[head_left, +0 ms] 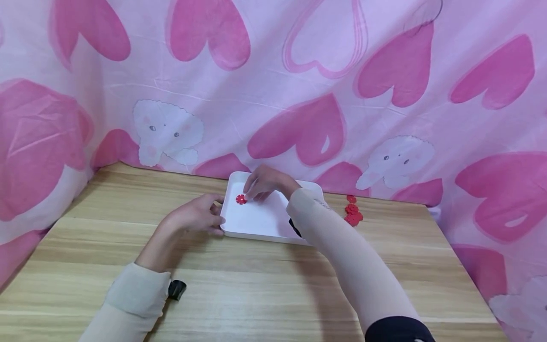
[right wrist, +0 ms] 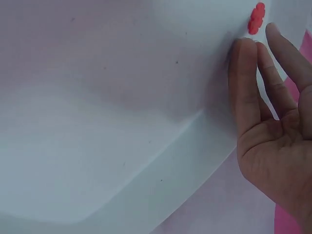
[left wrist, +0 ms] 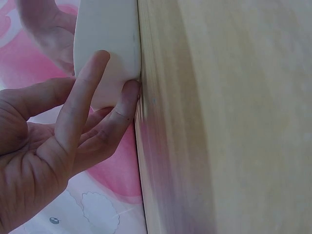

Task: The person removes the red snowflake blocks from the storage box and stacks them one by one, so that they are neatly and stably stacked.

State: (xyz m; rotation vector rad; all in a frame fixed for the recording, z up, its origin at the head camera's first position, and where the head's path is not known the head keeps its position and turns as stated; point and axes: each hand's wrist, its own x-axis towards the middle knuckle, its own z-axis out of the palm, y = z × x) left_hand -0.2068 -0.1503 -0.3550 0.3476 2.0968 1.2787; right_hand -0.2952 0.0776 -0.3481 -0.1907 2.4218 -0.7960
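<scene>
A white tray (head_left: 256, 223) with a low rim lies near the table's back edge. The left hand (head_left: 201, 213) holds its left end, thumb and fingers at the rim and outer wall; the left wrist view shows fingertips on the tray's outer wall (left wrist: 109, 24). Inside the tray, near its left end, is a red flower-shaped piece (head_left: 241, 199). Over the tray hovers the right hand (head_left: 267, 183), fingertips right beside that piece. In the right wrist view, the flower piece (right wrist: 257, 18) shows just beyond the fairly straight fingers (right wrist: 246, 83).
More red flower-shaped pieces (head_left: 352, 213) lie in a short row on the wooden table (head_left: 239, 285), right of the tray. Behind the table hangs a pink cloth (head_left: 222, 104) with hearts. The right forearm (head_left: 342, 251) crosses over the tray's right part and hides some of it.
</scene>
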